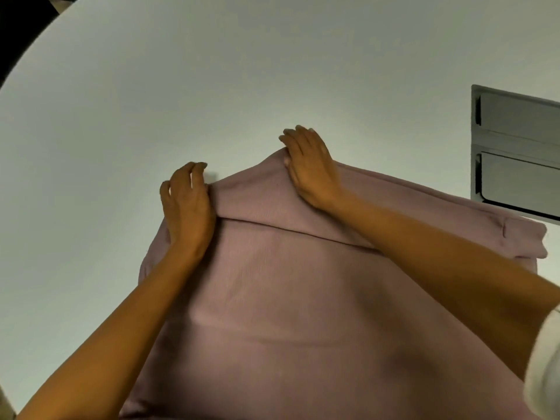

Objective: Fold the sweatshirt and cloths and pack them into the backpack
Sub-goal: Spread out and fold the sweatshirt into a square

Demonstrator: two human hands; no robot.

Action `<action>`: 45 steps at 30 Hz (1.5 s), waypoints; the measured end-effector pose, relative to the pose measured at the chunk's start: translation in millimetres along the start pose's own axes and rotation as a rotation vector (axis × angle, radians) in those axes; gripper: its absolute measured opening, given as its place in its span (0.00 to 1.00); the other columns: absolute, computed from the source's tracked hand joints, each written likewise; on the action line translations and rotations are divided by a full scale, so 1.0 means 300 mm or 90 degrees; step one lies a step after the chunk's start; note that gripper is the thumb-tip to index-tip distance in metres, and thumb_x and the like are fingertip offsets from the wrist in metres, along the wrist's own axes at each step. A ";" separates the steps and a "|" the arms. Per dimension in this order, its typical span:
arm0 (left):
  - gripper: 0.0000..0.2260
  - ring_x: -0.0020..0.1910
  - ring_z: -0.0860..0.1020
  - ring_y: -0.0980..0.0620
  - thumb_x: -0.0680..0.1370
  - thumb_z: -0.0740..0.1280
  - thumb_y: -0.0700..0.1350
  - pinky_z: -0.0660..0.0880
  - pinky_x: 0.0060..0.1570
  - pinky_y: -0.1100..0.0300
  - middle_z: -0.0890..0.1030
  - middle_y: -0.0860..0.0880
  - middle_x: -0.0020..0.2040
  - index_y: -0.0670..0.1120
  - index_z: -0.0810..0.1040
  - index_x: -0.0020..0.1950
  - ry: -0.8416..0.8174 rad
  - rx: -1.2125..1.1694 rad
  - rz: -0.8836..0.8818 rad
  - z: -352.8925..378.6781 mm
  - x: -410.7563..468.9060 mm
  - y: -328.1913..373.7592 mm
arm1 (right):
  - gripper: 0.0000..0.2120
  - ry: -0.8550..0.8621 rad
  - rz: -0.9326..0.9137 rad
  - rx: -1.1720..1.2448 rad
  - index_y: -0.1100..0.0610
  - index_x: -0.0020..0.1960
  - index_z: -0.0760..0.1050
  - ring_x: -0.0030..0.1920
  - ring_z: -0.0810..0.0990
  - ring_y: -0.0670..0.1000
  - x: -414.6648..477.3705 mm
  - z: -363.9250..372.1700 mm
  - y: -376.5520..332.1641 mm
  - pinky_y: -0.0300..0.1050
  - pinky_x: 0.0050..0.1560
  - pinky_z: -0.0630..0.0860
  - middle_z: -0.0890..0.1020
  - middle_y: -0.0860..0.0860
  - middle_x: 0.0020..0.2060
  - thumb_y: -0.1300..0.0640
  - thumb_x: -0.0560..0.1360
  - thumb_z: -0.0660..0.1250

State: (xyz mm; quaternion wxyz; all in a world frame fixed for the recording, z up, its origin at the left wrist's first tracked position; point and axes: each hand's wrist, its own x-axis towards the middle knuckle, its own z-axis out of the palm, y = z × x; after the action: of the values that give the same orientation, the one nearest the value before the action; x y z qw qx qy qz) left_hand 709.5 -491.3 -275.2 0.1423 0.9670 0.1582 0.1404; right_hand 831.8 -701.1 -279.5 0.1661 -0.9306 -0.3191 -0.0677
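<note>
A mauve sweatshirt [288, 298] lies spread on the white round table [212, 71], reaching from the near edge to the middle. Its far part is folded back, leaving a crease across the cloth. My left hand [188, 207] rests palm down on the left end of that folded part, with loosely bent fingers reaching past the cloth onto the table. My right hand [309, 168] presses flat on the far edge of the fold, fingers straight and pointing away from me. A sleeve cuff [524, 241] sticks out at the right. No backpack or other cloths are in view.
A grey recessed panel with two flaps [515, 153] is set into the table at the right, just beyond the sweatshirt's edge. The table's curved rim and dark floor [18, 25] show at the top left. A white rolled sleeve [545, 359] covers my right upper arm.
</note>
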 end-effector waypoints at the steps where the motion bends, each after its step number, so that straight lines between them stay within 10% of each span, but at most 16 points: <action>1: 0.23 0.69 0.67 0.41 0.75 0.57 0.32 0.59 0.70 0.48 0.71 0.40 0.69 0.39 0.68 0.70 -0.016 -0.025 0.051 -0.006 -0.011 0.014 | 0.21 -0.016 -0.009 0.017 0.64 0.72 0.65 0.73 0.62 0.58 -0.046 -0.009 -0.007 0.51 0.76 0.50 0.69 0.58 0.71 0.58 0.81 0.57; 6: 0.28 0.78 0.52 0.48 0.77 0.53 0.45 0.48 0.76 0.46 0.55 0.47 0.79 0.45 0.57 0.78 -0.241 -0.029 0.200 0.044 -0.107 0.074 | 0.29 -0.124 0.058 -0.008 0.59 0.78 0.51 0.78 0.46 0.52 -0.318 -0.029 0.048 0.51 0.77 0.42 0.53 0.54 0.78 0.44 0.82 0.46; 18: 0.30 0.78 0.48 0.48 0.78 0.42 0.57 0.39 0.74 0.49 0.49 0.50 0.79 0.48 0.48 0.79 -0.253 0.051 0.151 0.117 -0.066 0.084 | 0.35 -0.098 0.411 -0.145 0.60 0.79 0.46 0.78 0.46 0.51 -0.764 -0.275 0.458 0.49 0.77 0.43 0.50 0.55 0.78 0.38 0.79 0.38; 45: 0.27 0.76 0.57 0.47 0.81 0.45 0.56 0.45 0.75 0.46 0.61 0.46 0.77 0.45 0.61 0.77 -0.224 -0.055 0.224 0.122 -0.253 0.380 | 0.32 -0.043 0.292 0.003 0.62 0.78 0.48 0.78 0.43 0.54 -0.705 -0.162 0.153 0.51 0.77 0.40 0.46 0.56 0.78 0.44 0.82 0.48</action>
State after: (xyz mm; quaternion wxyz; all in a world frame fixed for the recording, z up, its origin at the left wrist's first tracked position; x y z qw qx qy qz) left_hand 682.3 -629.7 -289.7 0.1822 0.9822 -0.0458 -0.0009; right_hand 692.6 -873.1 -295.3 0.1683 -0.9802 -0.1046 0.0034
